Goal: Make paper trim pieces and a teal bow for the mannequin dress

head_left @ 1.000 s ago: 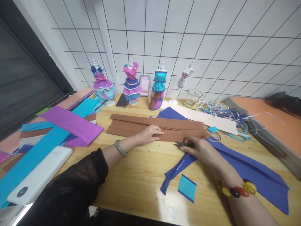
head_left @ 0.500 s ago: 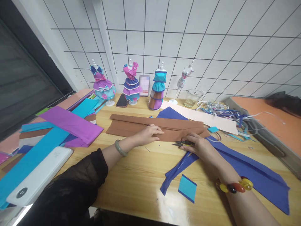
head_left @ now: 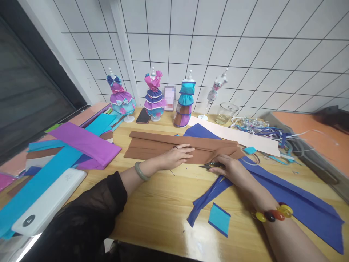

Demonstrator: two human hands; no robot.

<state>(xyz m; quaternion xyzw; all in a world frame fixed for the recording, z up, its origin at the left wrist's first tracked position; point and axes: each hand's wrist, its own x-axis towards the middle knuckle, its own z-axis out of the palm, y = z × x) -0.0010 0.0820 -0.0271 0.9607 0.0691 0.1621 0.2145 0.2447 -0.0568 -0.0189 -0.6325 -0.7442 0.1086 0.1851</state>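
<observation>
A folded brown strip [head_left: 152, 143], cloth or crepe paper, lies across the middle of the table. My left hand [head_left: 176, 156] rests flat on it with fingers stretched out. My right hand [head_left: 231, 169] grips small thread snips [head_left: 208, 165], their dark blades pointing left by the strip's front edge. The right fingers also touch the brown strip, whose right end is creased and raised. Beneath and beside my right hand are narrow blue strips [head_left: 204, 198] and a long blue piece [head_left: 294, 196]. A turquoise square with blue edges [head_left: 219, 219] lies in front.
Several small dress forms stand along the wall, one of them bare [head_left: 214, 91]. A glass [head_left: 226, 112] and tangled ribbons [head_left: 253, 127] are at the back right. Purple [head_left: 84, 143] and turquoise strips lie left, beside a white power bank-like device [head_left: 51, 202]. An orange-lined tray [head_left: 313, 134] borders the right.
My left hand has slid slightly right along the brown strip. The strip's right end is more bunched up by my right hand, which still has the snips. The view has shifted slightly.
</observation>
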